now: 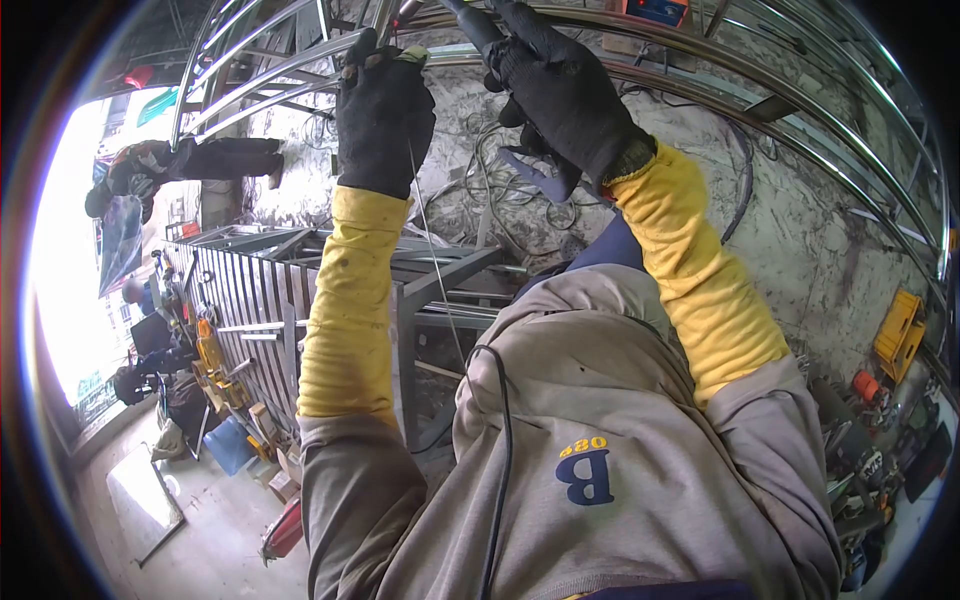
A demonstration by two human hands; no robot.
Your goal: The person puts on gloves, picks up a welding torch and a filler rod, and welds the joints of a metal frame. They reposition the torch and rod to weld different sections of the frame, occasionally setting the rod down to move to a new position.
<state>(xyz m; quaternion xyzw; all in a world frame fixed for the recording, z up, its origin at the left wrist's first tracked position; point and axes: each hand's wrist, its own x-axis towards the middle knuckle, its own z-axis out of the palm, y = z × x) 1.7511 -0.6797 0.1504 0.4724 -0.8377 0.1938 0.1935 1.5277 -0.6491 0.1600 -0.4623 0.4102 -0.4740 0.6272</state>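
Observation:
My left hand (385, 120), in a black glove, is closed near the top of the view. A thin metal filler rod (438, 265) runs from it down towards my chest. My right hand (565, 95), also black-gloved, is wrapped around a dark welding torch (472, 24) that points up and left. A dark grey sheath or cable part (540, 178) hangs below that hand. Beyond both hands are shiny curved steel tubes (640, 38); a small reddish glow shows near the left hand. The torch tip is cut off by the frame edge.
A slatted metal frame (255, 295) stands to the left. Another person (190, 160) is further off there. Cables (480, 190) lie on the stained floor. A yellow crate (899, 335) and assorted tools sit at right. A blue container (230, 445) stands lower left.

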